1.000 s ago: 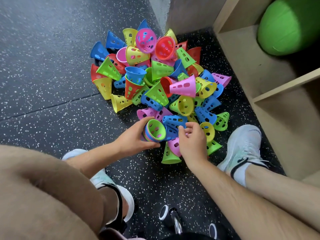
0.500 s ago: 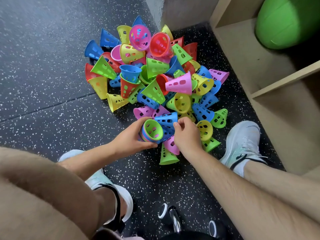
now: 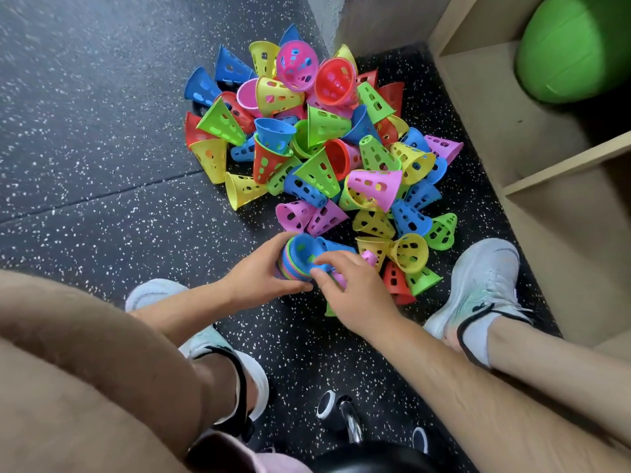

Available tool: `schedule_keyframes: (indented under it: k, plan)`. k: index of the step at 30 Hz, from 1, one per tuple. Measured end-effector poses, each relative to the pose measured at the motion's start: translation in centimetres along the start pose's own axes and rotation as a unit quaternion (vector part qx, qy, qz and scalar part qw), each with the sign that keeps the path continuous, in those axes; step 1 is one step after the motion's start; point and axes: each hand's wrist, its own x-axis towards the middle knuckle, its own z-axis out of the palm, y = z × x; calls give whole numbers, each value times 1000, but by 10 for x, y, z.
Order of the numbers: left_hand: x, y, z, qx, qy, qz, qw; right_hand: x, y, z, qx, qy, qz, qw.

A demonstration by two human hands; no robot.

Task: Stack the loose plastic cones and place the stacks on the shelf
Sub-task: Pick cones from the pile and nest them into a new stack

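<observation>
A heap of loose perforated plastic cones (image 3: 327, 145) in blue, yellow, green, pink and red lies on the speckled floor. My left hand (image 3: 259, 278) grips a nested stack of cones (image 3: 297, 261) at the heap's near edge, its mouth facing me. A blue cone (image 3: 304, 249) now sits innermost in that stack. My right hand (image 3: 348, 288) pinches the blue cone's rim with thumb and fingers. The wooden shelf (image 3: 532, 179) stands to the right, its compartments open toward the heap.
A green ball (image 3: 577, 46) fills the upper shelf compartment. My two white shoes (image 3: 478, 285) flank the near end of the heap. A stool's wheeled base (image 3: 351, 421) sits between my legs. Dark floor spreads to the left.
My right hand lifted a blue cone from the heap and pushed it into the stack held by my left hand; the stack's inner cone was green before, now blue.
</observation>
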Motion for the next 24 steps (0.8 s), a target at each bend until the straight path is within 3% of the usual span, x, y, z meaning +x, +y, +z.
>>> schedule_keyframes:
  k: [2, 6, 11, 15, 18, 24]
  plan:
    - [-3, -1, 1, 13, 0, -6, 1000, -3, 0, 0, -1, -28, 11, 1000]
    - [-8, -4, 5, 7, 5, -23, 1000, 15, 11, -4, -114, 19, -31, 993]
    - [-14, -12, 3, -13, 16, -51, 998, 42, 20, -7, -280, -103, -26, 954]
    - [-20, -17, 2, -26, 16, -62, 998, 46, 24, -6, -312, -116, -47, 942]
    - [-21, -20, 3, -27, 19, -63, 997, 46, 25, -7, -297, -86, -74, 948]
    - [-24, -20, 0, -38, 22, -63, 997, 41, 2, -18, -112, 94, -89, 985]
